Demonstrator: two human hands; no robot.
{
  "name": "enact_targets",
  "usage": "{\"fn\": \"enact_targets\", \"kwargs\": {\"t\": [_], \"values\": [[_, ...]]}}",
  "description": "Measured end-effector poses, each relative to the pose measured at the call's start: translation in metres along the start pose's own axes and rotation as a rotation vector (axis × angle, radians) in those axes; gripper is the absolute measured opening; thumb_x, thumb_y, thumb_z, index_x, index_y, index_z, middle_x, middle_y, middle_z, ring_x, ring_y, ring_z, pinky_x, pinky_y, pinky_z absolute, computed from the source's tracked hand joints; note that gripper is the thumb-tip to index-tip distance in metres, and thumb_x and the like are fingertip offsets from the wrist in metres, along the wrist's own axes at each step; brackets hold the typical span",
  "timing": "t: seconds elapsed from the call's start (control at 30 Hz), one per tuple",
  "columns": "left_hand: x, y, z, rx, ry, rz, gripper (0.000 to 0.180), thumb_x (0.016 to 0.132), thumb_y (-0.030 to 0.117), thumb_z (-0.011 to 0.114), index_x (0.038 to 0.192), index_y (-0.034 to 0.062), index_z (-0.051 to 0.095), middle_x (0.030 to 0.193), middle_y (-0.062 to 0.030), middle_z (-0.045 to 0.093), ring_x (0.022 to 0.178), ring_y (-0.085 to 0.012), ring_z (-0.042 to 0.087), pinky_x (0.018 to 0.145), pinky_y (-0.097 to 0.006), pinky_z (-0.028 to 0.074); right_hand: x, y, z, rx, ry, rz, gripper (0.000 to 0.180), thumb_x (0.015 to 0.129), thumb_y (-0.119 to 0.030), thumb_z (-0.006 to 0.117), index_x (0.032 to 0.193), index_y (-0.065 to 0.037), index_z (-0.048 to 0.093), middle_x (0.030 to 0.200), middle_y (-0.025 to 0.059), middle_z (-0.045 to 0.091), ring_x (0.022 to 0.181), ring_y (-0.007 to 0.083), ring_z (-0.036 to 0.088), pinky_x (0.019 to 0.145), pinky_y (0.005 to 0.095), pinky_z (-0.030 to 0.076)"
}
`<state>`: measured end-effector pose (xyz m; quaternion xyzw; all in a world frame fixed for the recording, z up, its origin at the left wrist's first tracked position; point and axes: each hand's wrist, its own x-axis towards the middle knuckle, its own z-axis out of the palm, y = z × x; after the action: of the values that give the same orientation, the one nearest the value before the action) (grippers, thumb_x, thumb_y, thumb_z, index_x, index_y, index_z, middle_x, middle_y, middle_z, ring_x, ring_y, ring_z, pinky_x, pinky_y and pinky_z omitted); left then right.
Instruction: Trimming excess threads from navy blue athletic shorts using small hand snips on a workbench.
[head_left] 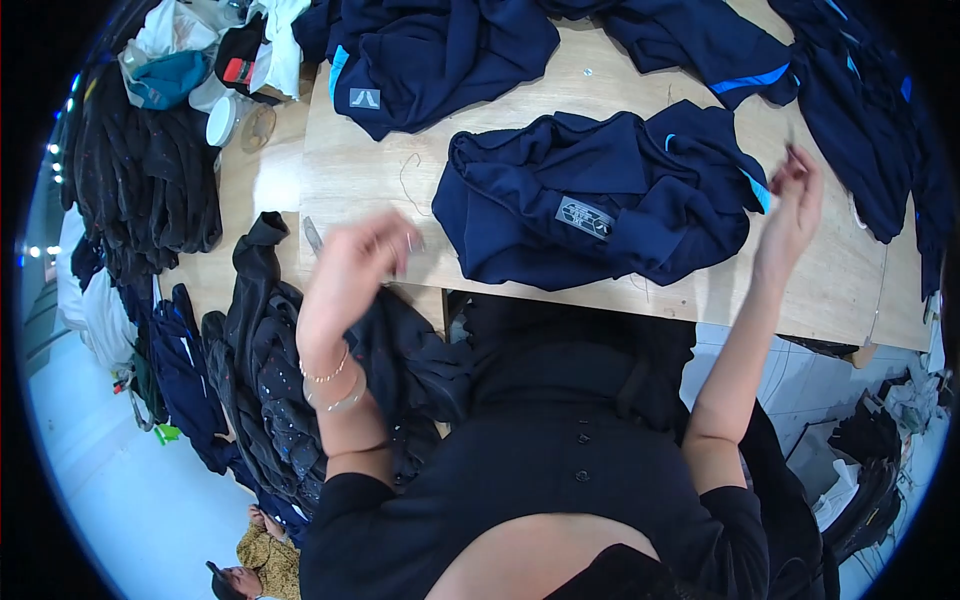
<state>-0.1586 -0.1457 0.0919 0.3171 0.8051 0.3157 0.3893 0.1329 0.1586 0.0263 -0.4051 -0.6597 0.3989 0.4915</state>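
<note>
Head view, clock read from mid-frame. The navy garment (530, 235) lay rumpled between 1 and 2 o'clock on a pale wooden table (365, 165), close to the table's near edge; a grey printed label (585, 217) faced up and light blue trim (757, 192) showed at its right end. The left hand (365, 250) was at 10 o'clock, apart from the garment's left side, fingers curled and blurred; grip looked narrow, but could not tell whether it held anything. Bracelets (345, 385) circled that forearm near the wrist. The right hand (793, 205) was between 2 and 3 o'clock, just beside the light blue trim, fingertips drawn near each other; could not tell whether anything was pinched there or whether cloth was touched. A loose thread (408, 185) lay at 11 o'clock. More navy cloth bordered the work: a labelled piece (450, 60) near 12, a blue-striped piece (700, 45) between 1 and 2, a long piece (850, 130) at 2. A black pile (140, 180) and a white round container (222, 120) sat around 10, speckled dark cloth (270, 380) at 8. Another person (265, 550), in a yellowish patterned top, showed at 7.
</note>
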Motion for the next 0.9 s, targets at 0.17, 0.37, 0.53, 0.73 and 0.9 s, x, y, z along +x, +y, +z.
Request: {"fn": "enact_targets", "kwargs": {"t": [0.17, 0.37, 0.53, 0.73, 0.9], "values": [[-0.001, -0.041, 0.008, 0.409, 0.048, 0.013, 0.018, 0.089, 0.015, 0.062, 0.09, -0.0019, 0.068, 0.073, -0.0159, 0.065, 0.065, -0.0245, 0.06, 0.065, -0.033, 0.047, -0.016, 0.032, -0.071, -0.263, -0.021, 0.119, 0.023, 0.099, -0.022, 0.052, 0.087, -0.003, 0.057, 0.074, -0.0009, 0.049, 0.068, 0.0063, 0.043, 0.064, 0.0217, 0.035], [0.06, 0.006, 0.032, 0.144, 0.569, 0.307, 0.021, 0.092, 0.016, 0.063, 0.09, -0.0046, 0.063, 0.078, -0.0124, 0.062, 0.066, -0.0187, 0.059, 0.062, -0.028, 0.046, -0.038, 0.023, -0.057, -0.179, -0.065, 0.382, 0.029, 0.096, -0.027, 0.057, 0.076, -0.007, 0.062, 0.07, -0.0031, 0.051, 0.058, 0.0039, 0.036, 0.052, 0.0222, 0.027], [0.132, -0.035, 0.031, -0.167, 0.37, 0.064, 0.027, 0.097, 0.02, 0.055, 0.094, -0.0035, 0.067, 0.079, -0.0054, 0.066, 0.07, -0.0112, 0.058, 0.064, -0.025, 0.047, -0.032, 0.025, -0.059, -0.298, -0.187, 0.521, 0.021, 0.094, -0.022, 0.058, 0.094, -0.006, 0.073, 0.068, -0.0072, 0.053, 0.051, 0.0005, 0.034, 0.045, 0.0209, 0.023], [0.124, -0.034, 0.037, -0.567, -0.104, -0.069, 0.029, 0.101, 0.023, 0.051, 0.115, 0.0031, 0.066, 0.09, 0.0052, 0.064, 0.074, -0.0014, 0.053, 0.068, -0.018, 0.043, -0.033, 0.033, -0.054, 0.002, -0.19, 0.775, 0.025, 0.094, -0.033, 0.061, 0.093, -0.008, 0.067, 0.057, -0.011, 0.038, 0.047, 0.0005, 0.03, 0.043, 0.0213, 0.019], [0.122, -0.037, 0.022, -0.597, -0.282, 0.03, 0.025, 0.096, 0.021, 0.06, 0.11, 0.002, 0.066, 0.095, 0.0034, 0.064, 0.087, -0.0033, 0.056, 0.078, -0.017, 0.043, -0.017, 0.026, -0.04, -0.004, -0.316, 0.822, 0.026, 0.093, -0.036, 0.062, 0.094, -0.01, 0.065, 0.059, -0.0103, 0.039, 0.048, 0.002, 0.031, 0.046, 0.0217, 0.019]]}}
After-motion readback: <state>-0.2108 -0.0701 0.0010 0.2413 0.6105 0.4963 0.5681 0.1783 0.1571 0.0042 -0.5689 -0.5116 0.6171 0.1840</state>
